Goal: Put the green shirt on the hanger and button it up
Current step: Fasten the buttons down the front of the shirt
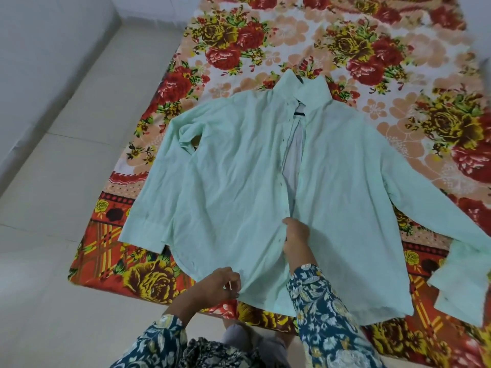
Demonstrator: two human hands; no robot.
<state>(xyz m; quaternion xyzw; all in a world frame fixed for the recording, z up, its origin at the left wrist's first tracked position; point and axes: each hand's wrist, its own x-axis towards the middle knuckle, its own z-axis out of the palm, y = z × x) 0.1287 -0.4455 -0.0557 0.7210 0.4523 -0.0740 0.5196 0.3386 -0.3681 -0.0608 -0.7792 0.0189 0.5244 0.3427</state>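
Note:
The pale green shirt (pixel 239 168) lies face up on a floral bedsheet, collar at the far end and sleeves spread to both sides. A dark hanger (pixel 299 112) sits inside it; only a short piece shows at the open neck. The front placket gapes in the upper half, and small dark buttons run along its left edge. My left hand (pixel 220 284) pinches the bottom hem of the left front panel. My right hand (pixel 296 239) holds the placket edge low on the shirt front, fingers curled on the fabric.
The floral bedsheet (pixel 358 49) covers a mattress on a pale tiled floor (pixel 66 181). A grey wall (pixel 32 62) runs along the left. The right sleeve cuff (pixel 462 282) hangs near the sheet's right edge.

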